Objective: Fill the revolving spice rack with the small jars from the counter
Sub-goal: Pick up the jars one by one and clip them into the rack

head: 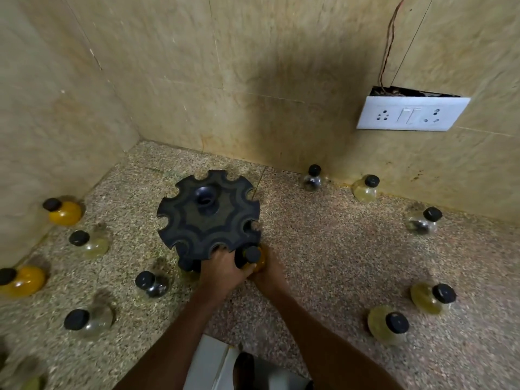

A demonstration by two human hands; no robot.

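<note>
The black revolving spice rack (208, 213) stands near the counter's back corner, its notched top disc showing vacant slots. My left hand (221, 273) grips the rack's front edge. My right hand (268, 273) holds a yellow-filled jar with a black cap (253, 257) against the rack's lower front right. Several small black-capped jars stand loose on the counter: orange ones (65, 211) (24, 280) at the left, a dark one (153, 284) just left of my hands, and yellowish ones (389, 325) (432, 296) at the right.
Tiled walls close the corner behind and to the left. More jars (312, 178) (365, 187) (423, 220) line the back wall. A white socket plate (410, 114) with loose wires hangs on the wall at the right. The speckled counter (323, 249) shows bare between rack and right-hand jars.
</note>
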